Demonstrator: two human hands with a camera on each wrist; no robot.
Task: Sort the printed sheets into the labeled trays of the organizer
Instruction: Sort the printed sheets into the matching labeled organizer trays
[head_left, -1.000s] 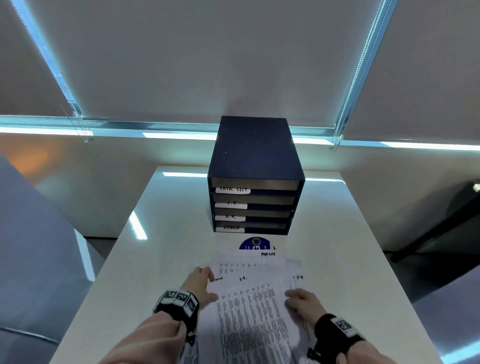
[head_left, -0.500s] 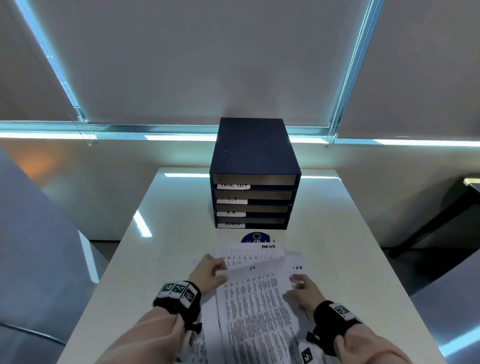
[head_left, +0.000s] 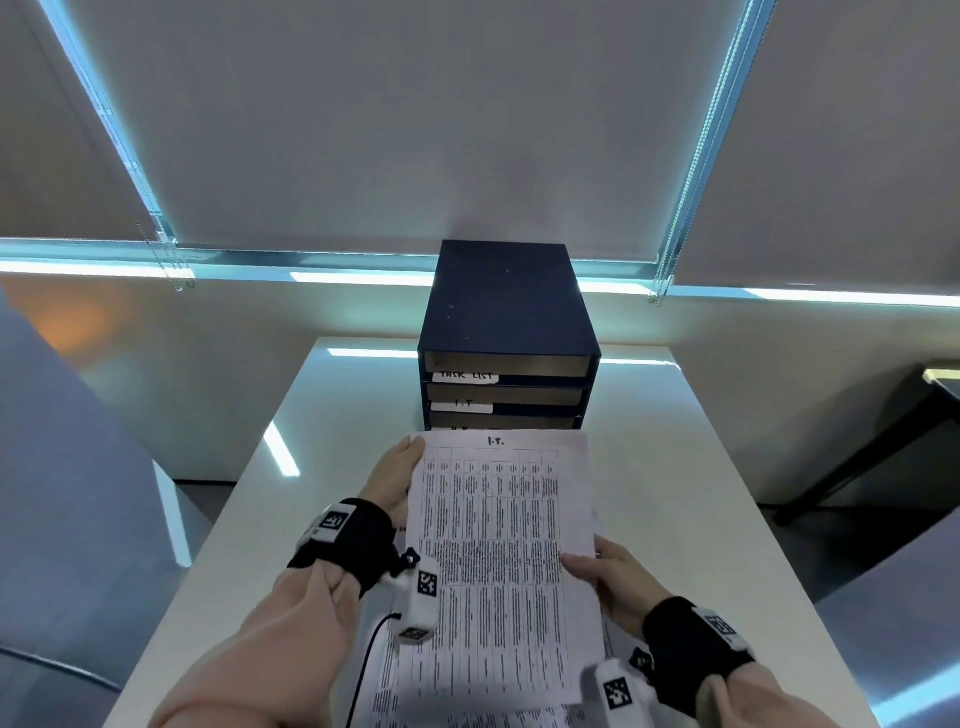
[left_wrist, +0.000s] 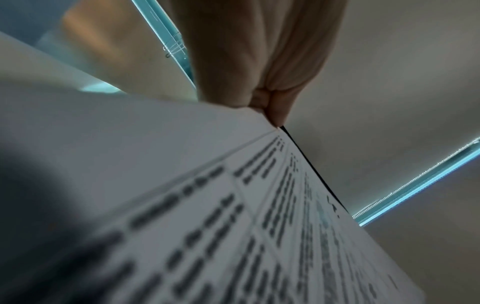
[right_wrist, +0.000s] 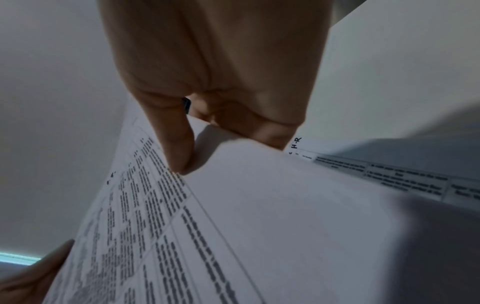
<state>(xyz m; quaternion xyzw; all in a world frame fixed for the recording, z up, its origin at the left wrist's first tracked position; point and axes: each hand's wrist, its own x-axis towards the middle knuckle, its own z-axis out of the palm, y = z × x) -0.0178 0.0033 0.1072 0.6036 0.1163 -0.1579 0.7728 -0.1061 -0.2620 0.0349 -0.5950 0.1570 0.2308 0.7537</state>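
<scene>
A printed sheet headed "I.T." (head_left: 498, 545) is lifted off the table, held by both hands. My left hand (head_left: 397, 480) grips its upper left edge, thumb on top in the left wrist view (left_wrist: 270, 111). My right hand (head_left: 605, 571) pinches the right edge, thumb on the print (right_wrist: 179, 156). The dark blue organizer (head_left: 506, 322) stands at the table's far end, with trays labeled "TASK LIST" (head_left: 466, 376) and "I.T." (head_left: 462, 404). The sheet hides the lower trays. More printed sheets (head_left: 405, 696) lie on the table below, one headed "H.R" (right_wrist: 376, 170).
The white table (head_left: 675, 493) runs from me to the organizer. A window with lowered roller blinds (head_left: 415, 130) and a bead chain (head_left: 171, 260) stands behind it. A dark desk (head_left: 893, 441) is on the right, grey seating (head_left: 78, 493) on the left.
Both hands were flat on the spread pile; now they have lifted the "I.T." sheet up and toward the organizer, covering its lower trays.
</scene>
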